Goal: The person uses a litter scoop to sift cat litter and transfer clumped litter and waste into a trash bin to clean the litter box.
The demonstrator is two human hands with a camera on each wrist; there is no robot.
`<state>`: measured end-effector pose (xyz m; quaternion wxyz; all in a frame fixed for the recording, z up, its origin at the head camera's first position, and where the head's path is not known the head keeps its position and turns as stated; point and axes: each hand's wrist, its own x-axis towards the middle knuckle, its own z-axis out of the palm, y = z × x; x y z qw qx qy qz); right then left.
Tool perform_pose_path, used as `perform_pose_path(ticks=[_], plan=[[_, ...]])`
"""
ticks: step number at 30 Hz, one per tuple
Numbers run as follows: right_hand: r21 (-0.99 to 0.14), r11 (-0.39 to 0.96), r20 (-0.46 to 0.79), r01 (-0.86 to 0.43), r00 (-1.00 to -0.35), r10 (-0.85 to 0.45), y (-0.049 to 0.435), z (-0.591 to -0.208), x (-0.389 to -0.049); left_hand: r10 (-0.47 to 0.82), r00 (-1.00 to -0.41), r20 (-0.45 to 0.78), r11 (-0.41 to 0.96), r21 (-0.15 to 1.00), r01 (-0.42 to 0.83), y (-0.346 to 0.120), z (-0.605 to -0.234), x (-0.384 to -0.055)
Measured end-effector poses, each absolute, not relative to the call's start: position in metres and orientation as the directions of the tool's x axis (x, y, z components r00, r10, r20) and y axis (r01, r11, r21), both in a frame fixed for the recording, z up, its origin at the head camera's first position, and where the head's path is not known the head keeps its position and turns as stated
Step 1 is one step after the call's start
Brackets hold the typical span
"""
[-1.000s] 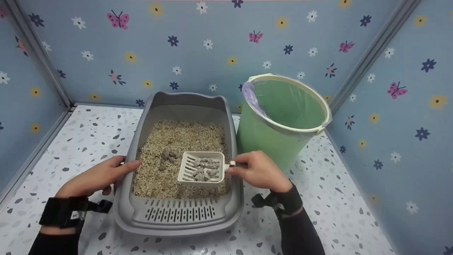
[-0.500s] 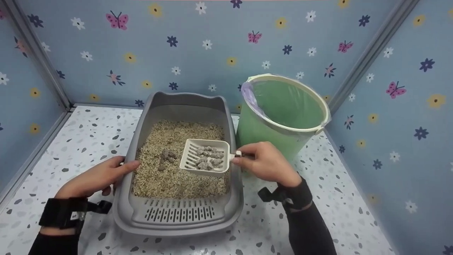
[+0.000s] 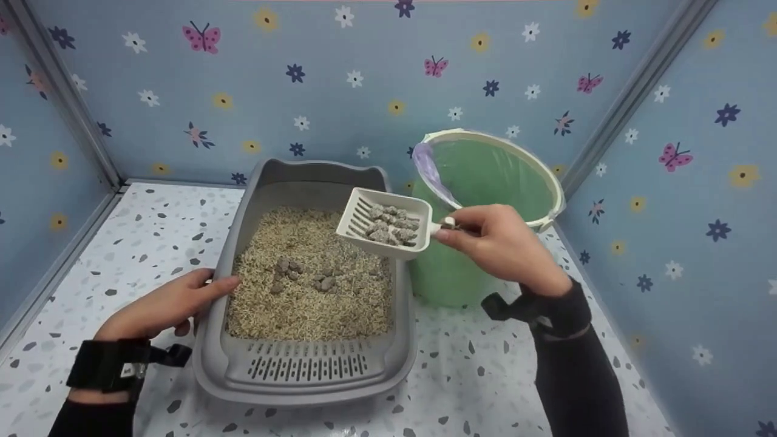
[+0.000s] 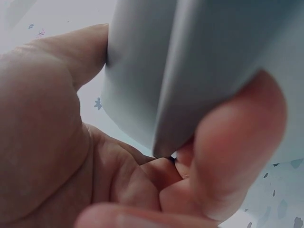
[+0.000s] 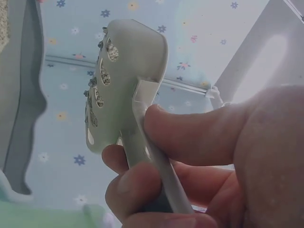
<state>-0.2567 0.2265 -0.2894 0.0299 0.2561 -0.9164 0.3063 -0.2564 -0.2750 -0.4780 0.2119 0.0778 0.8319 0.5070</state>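
The fingers of the right hand (image 3: 501,246) are curled round the handle (image 5: 154,156) of a white slotted scoop (image 3: 388,247), the thumb (image 5: 199,137) pressed along one side and the other fingers wrapped about the far side. The scoop is held up clear of the litter, its head pointing left; from the head view it overlaps the right rim of the tray and the near left side of the bin. Several grey clumps (image 3: 380,234) lie in it, toward the handle end, and bits show through the slots in the right wrist view. The fingers of the left hand (image 3: 164,300) grip the left rim of a grey litter tray (image 3: 309,385), with digits on both faces of the wall. Inside the tray spreads tan litter (image 3: 303,315), and two small groups of darker lumps (image 3: 290,267) lie on it near the middle, side by side but apart. Just to the tray's right stands a green bin (image 3: 449,279) with a pale rim and a clear liner (image 3: 430,170), purple along its left edge. Both stand on a white speckled floor (image 3: 473,394), before a blue wall (image 3: 364,36) printed with flowers and butterflies.
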Motion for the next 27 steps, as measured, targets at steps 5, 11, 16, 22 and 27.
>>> perform_pose_path(ticks=[5, 11, 16, 22, 27], plan=[[-0.529, 0.724, 0.218, -0.443, -0.895, -0.389, 0.242, -0.263, -0.258, 0.348, -0.899, -0.266, 0.464, 0.882, -0.081, -0.274, -0.477, -0.257], [-0.497, 0.772, 0.240, -0.395, -0.918, -0.315, 0.262, -0.244, -0.266, 0.339, -0.901, -0.270, 0.468, 0.879, -0.087, -0.275, -0.478, -0.256], [-0.478, 0.807, 0.243, -0.347, -0.935, -0.258, 0.280, -0.241, -0.277, 0.343, -0.900, -0.269, 0.461, 0.883, -0.088, -0.276, -0.478, -0.256], [-0.503, 0.814, 0.250, -0.291, -0.950, -0.185, 0.296, -0.240, -0.287, 0.342, -0.903, -0.260, 0.470, 0.879, -0.075, -0.276, -0.478, -0.256], [-0.471, 0.845, 0.270, -0.254, -0.953, -0.137, 0.302, -0.243, -0.295, 0.338, -0.901, -0.271, 0.464, 0.881, -0.091, -0.275, -0.478, -0.257]])
